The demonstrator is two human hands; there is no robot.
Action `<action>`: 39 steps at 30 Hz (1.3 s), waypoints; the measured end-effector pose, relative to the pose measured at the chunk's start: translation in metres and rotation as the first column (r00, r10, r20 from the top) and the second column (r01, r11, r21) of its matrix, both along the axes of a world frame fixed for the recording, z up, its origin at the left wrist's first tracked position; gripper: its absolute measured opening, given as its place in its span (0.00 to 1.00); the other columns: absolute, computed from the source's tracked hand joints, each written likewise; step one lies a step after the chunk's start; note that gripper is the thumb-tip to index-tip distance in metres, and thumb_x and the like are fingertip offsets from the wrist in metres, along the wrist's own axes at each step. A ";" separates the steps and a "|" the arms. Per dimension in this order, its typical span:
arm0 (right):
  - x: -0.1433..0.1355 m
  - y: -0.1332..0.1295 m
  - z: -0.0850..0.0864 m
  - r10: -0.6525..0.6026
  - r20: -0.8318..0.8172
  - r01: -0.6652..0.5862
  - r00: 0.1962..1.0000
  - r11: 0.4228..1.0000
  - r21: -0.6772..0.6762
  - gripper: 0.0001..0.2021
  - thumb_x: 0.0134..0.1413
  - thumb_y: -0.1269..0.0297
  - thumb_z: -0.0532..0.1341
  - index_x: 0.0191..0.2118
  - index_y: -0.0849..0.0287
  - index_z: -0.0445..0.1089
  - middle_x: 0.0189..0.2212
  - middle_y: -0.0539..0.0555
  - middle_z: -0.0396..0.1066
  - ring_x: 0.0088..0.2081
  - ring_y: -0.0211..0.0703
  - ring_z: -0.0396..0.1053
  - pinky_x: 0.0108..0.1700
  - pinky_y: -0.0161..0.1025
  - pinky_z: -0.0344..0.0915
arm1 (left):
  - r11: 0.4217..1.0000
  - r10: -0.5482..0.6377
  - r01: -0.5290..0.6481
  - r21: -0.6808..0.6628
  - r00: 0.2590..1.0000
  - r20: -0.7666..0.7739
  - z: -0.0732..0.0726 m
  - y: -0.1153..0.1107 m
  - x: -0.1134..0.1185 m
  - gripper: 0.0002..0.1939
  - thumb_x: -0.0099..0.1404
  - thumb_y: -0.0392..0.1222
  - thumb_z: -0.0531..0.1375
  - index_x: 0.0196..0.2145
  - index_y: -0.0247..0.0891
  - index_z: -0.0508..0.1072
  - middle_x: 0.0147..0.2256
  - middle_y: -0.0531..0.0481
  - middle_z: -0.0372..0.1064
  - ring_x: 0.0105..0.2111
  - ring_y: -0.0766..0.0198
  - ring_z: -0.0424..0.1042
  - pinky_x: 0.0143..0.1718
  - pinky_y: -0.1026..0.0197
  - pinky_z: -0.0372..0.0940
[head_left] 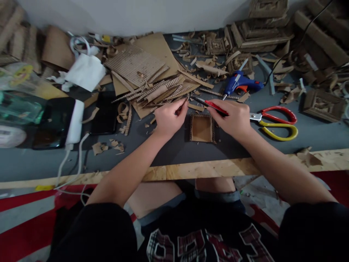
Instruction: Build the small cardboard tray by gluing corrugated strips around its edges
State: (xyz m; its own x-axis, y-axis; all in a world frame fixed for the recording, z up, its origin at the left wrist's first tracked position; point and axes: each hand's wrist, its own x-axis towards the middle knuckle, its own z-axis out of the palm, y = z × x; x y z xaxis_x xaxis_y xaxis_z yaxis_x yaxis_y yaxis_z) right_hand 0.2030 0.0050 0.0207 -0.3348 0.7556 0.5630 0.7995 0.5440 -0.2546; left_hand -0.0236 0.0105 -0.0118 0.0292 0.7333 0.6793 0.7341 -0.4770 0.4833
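Note:
My right hand (231,118) is closed around a red-handled tool (216,107) with a thin tip that points left, toward my left hand. The fingers of my left hand (170,118) are pinched together; a small bit shows at the fingertips, too small to name. Between and just below both hands, a small square cardboard tray (201,129) with corrugated edges lies flat on the dark table. Neither hand visibly touches it. Corrugated cardboard strips (160,89) are piled beyond my left hand.
Scissors (278,122) with red and yellow handles lie right of my right hand, a blue glue gun (240,85) behind it. Phones (53,122), a white power strip (75,122) and cables are at left. Cardboard frames (323,103) and scraps line the right and back.

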 end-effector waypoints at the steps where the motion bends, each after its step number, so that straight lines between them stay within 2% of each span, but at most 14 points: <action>1: 0.000 0.000 0.000 -0.004 0.005 0.004 1.000 1.000 -0.001 0.16 0.67 0.56 0.58 0.47 0.56 0.81 0.37 0.54 0.83 0.35 0.46 0.80 0.33 0.38 0.70 | 1.000 -0.004 0.004 -0.011 1.000 0.000 -0.001 0.000 -0.001 0.19 0.74 0.51 0.56 0.39 0.38 0.83 0.25 0.49 0.78 0.23 0.65 0.75 0.27 0.64 0.63; 10: -0.001 -0.002 -0.001 -0.011 0.033 0.012 0.999 1.000 -0.026 0.16 0.68 0.55 0.57 0.48 0.55 0.81 0.38 0.55 0.83 0.37 0.46 0.80 0.35 0.38 0.70 | 0.998 0.000 0.002 -0.065 1.000 0.027 0.000 -0.001 -0.004 0.20 0.74 0.54 0.56 0.41 0.40 0.83 0.26 0.50 0.78 0.24 0.67 0.74 0.28 0.64 0.63; 15: -0.002 -0.003 0.001 -0.012 0.020 0.013 1.000 0.999 -0.051 0.18 0.69 0.54 0.56 0.49 0.54 0.80 0.38 0.56 0.83 0.39 0.47 0.80 0.37 0.39 0.70 | 0.998 -0.035 0.038 -0.052 0.998 0.052 0.001 0.000 -0.002 0.18 0.74 0.52 0.56 0.40 0.41 0.83 0.28 0.52 0.80 0.24 0.68 0.75 0.27 0.65 0.63; 20: -0.003 -0.004 0.000 -0.023 0.025 0.025 0.999 0.997 -0.073 0.17 0.68 0.55 0.56 0.49 0.54 0.80 0.40 0.56 0.83 0.39 0.48 0.80 0.38 0.40 0.71 | 0.998 -0.004 0.006 -0.067 1.000 0.030 -0.004 0.001 -0.003 0.20 0.74 0.54 0.56 0.42 0.40 0.83 0.26 0.49 0.79 0.24 0.65 0.75 0.29 0.63 0.65; 31: -0.002 -0.003 0.002 -0.020 0.013 0.021 1.000 0.998 -0.060 0.17 0.67 0.55 0.57 0.48 0.55 0.81 0.39 0.57 0.83 0.38 0.48 0.80 0.37 0.40 0.72 | 0.993 -0.062 0.070 -0.092 0.995 0.083 -0.001 0.002 -0.002 0.20 0.74 0.53 0.56 0.40 0.39 0.84 0.29 0.47 0.81 0.24 0.65 0.76 0.28 0.63 0.66; 39: -0.001 -0.002 -0.002 -0.009 0.020 0.010 1.000 0.999 -0.053 0.16 0.68 0.55 0.57 0.49 0.55 0.80 0.40 0.56 0.83 0.38 0.48 0.80 0.38 0.41 0.73 | 0.995 -0.034 0.039 -0.089 0.998 0.047 -0.001 0.001 0.000 0.21 0.74 0.54 0.55 0.37 0.39 0.83 0.23 0.50 0.76 0.21 0.67 0.71 0.25 0.63 0.61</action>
